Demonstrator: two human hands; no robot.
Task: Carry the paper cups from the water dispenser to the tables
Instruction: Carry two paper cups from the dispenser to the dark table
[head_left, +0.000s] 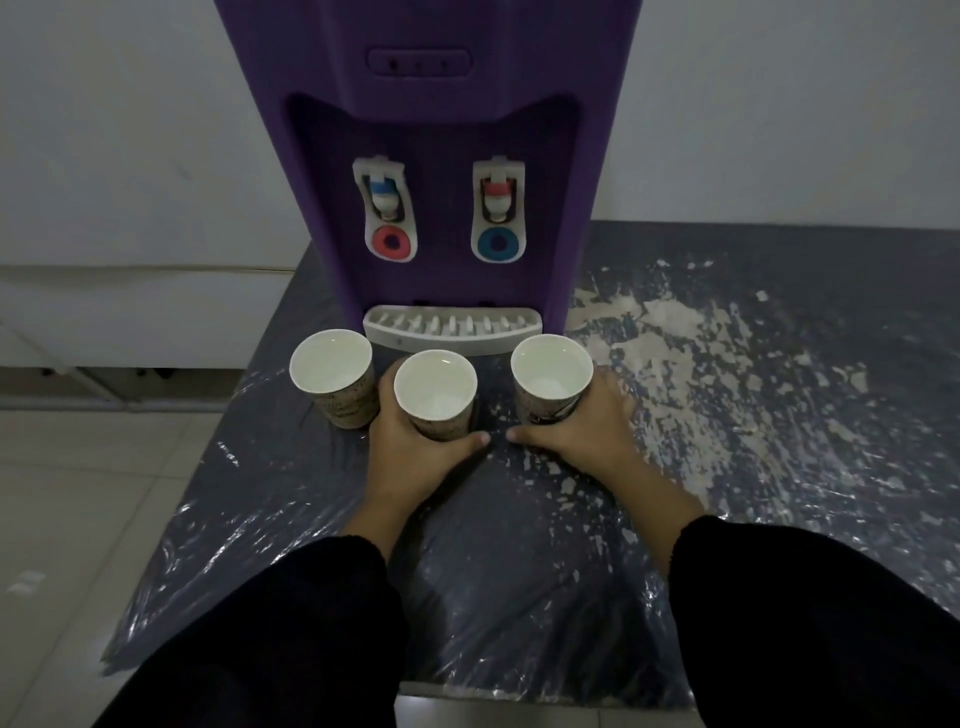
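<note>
Three patterned paper cups with white insides stand in a row in front of a purple water dispenser (431, 171). My left hand (415, 452) is wrapped around the middle cup (435, 387). My right hand (582, 426) is wrapped around the right cup (550, 371). The left cup (332, 369) stands free, just left of my left hand. All three are upright on the dark plastic-covered table (727, 415). Whether they hold water is hard to tell.
The dispenser has two taps and a white drip tray (452, 327) right behind the cups. The table's left edge runs diagonally past the left cup, with tiled floor (78, 493) beyond. A white wall stands behind.
</note>
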